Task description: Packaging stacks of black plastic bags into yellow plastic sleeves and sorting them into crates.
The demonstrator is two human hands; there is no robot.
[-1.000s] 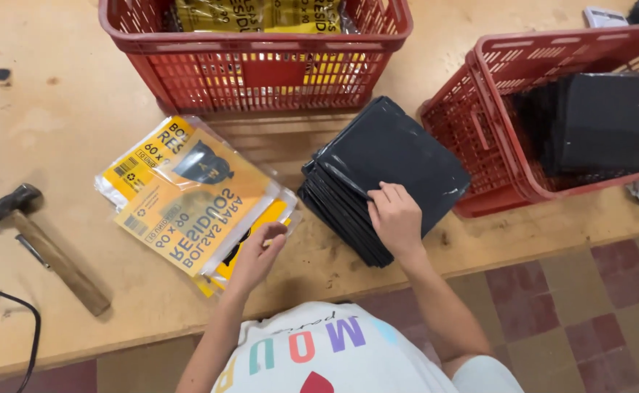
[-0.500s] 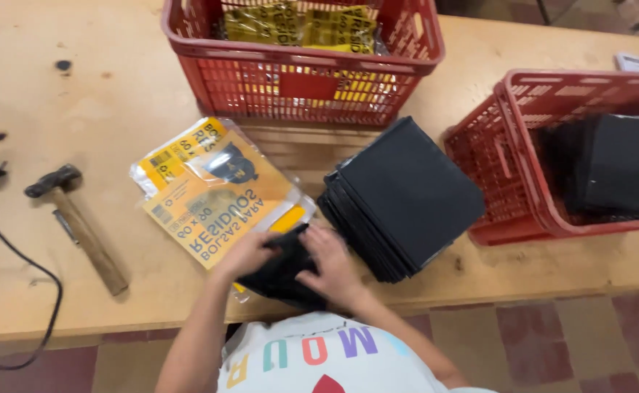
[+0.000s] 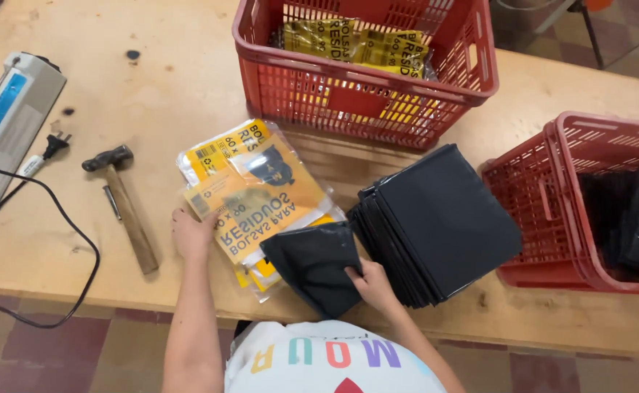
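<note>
1. At the far left edge of the frame a grey and blue flat machine point(image 3: 6, 124) lies on the wooden table point(image 3: 159, 65), and its black cord point(image 3: 39, 240) loops down toward the lower left.
2. Just right of the cord, a hammer point(image 3: 124, 204) with a wooden handle lies left of centre, head toward the top of the frame.
3. The left hand point(image 3: 192, 233) sits left of centre, fingers spread flat on the left edge of the yellow printed packets point(image 3: 254, 196); it presses on them rather than pinching.
4. The packets form a small fanned stack at the centre of the frame, clear plastic with yellow and orange print.
5. The folded black bag point(image 3: 312, 266) lies below centre, overlapping the lower right corner of the packets.
6. The right hand point(image 3: 370, 285) pinches the bag's right edge, thumb on top and fingers curled under.
7. Just to the right, touching the bag, is a tilted stack of black bags point(image 3: 436, 225).
8. In the upper centre a red basket point(image 3: 363, 102) holds more yellow packets.
9. At the right edge a second red basket point(image 3: 545, 211) holds black bags.
</note>
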